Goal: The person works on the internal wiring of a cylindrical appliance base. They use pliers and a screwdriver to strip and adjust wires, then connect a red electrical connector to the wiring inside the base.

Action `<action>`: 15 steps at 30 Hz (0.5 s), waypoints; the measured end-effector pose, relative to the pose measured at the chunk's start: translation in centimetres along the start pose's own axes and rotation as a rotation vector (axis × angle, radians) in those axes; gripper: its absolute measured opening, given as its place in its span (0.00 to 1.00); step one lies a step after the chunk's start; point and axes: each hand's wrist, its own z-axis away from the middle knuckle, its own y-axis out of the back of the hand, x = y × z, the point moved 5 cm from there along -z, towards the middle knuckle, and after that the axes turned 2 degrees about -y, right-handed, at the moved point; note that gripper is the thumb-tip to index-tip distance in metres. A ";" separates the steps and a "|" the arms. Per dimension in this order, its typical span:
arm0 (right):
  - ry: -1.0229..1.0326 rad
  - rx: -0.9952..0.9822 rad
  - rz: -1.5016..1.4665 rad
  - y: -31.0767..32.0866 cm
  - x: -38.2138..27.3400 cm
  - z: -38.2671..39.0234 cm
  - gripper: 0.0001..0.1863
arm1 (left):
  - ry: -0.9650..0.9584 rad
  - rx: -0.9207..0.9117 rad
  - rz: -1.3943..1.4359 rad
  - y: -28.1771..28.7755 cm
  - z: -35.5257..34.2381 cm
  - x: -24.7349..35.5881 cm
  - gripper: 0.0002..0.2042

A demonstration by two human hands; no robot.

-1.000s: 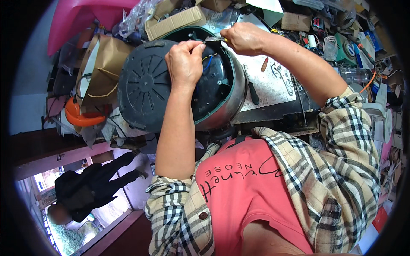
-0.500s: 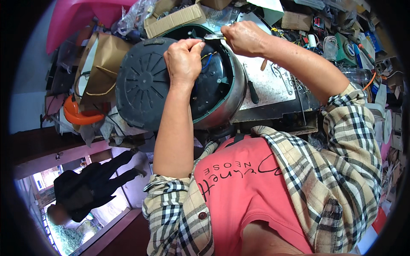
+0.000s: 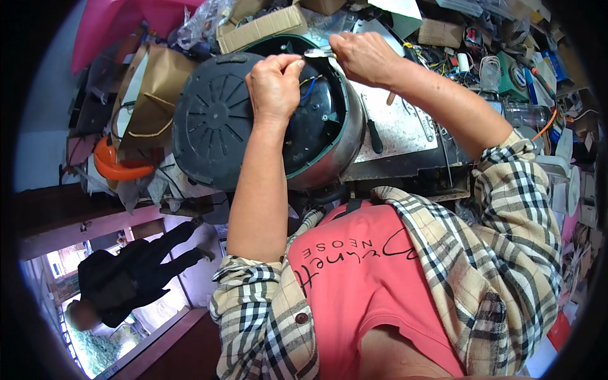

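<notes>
My left hand (image 3: pixel 273 87) is closed in a pinch above an appliance housing (image 3: pixel 347 126) with a metal side and a dark, hollow inside. What its fingertips hold is hidden or too small to name. Facing it, my right hand (image 3: pixel 364 57) is closed around pliers (image 3: pixel 318 53), whose silver jaws reach toward the left fingertips. A blue wire (image 3: pixel 310 90) with a yellowish one beside it rises inside the housing, below the hands. The black vented base cover (image 3: pixel 212 120) leans against the housing's left side, partly behind my left forearm.
Right of the housing, a black-handled screwdriver (image 3: pixel 373 136) lies on a worn metal plate (image 3: pixel 399 142). Cardboard (image 3: pixel 261 30) lies behind, a brown paper bag (image 3: pixel 155 95) and an orange curved object (image 3: pixel 117 161) at left. Tools and parts crowd the far right. A person (image 3: pixel 126 278) stands at lower left.
The pliers have turned slightly in my right hand, which has shifted a little. My left hand keeps its pinch in nearly the same place.
</notes>
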 end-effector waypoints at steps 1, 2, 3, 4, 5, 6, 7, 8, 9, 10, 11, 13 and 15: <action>0.015 -0.031 0.004 -0.2 0.1 -0.1 0.07 | -0.020 0.000 -0.023 0.0 0.0 -0.1 0.08; 0.030 -0.062 0.007 -0.4 0.1 -0.1 0.07 | -0.050 0.000 -0.037 -0.1 0.1 0.0 0.08; 0.023 -0.083 0.007 -0.5 0.1 -0.1 0.07 | -0.077 0.000 -0.053 -0.1 0.1 0.0 0.08; 0.016 -0.104 0.006 -0.6 0.0 -0.1 0.07 | -0.104 0.000 -0.068 -0.2 0.2 0.0 0.07; 0.009 -0.125 0.004 -0.8 0.0 -0.1 0.07 | -0.121 0.011 -0.062 -0.3 0.2 -0.1 0.06; 0.008 -0.146 0.001 -0.9 0.0 -0.1 0.08 | -0.138 0.022 -0.055 -0.5 0.3 -0.1 0.05; 0.007 -0.166 -0.002 -0.9 0.0 -0.1 0.08 | -0.154 0.032 -0.049 -0.7 0.3 0.0 0.04; 0.005 -0.187 -0.004 -0.9 0.0 -0.1 0.09 | -0.150 0.027 -0.050 -0.7 0.3 0.0 0.04; 0.010 -0.209 -0.004 -0.8 0.0 -0.1 0.09 | -0.145 0.021 -0.055 -0.7 0.4 -0.1 0.04; 0.015 -0.230 -0.003 -0.7 -0.1 -0.1 0.10 | -0.140 0.015 -0.059 -0.8 0.5 -0.1 0.04; 0.019 -0.252 -0.002 -0.7 -0.2 -0.1 0.11 | -0.160 0.015 -0.086 -0.7 0.6 0.0 0.04; 0.028 -0.273 0.021 -0.8 -0.2 -0.3 0.11 | -0.198 0.018 -0.141 -0.5 0.6 0.1 0.06; 0.017 -0.287 0.023 -0.9 -0.1 -0.3 0.11 | -0.144 -0.024 -0.111 -0.5 0.5 0.0 0.06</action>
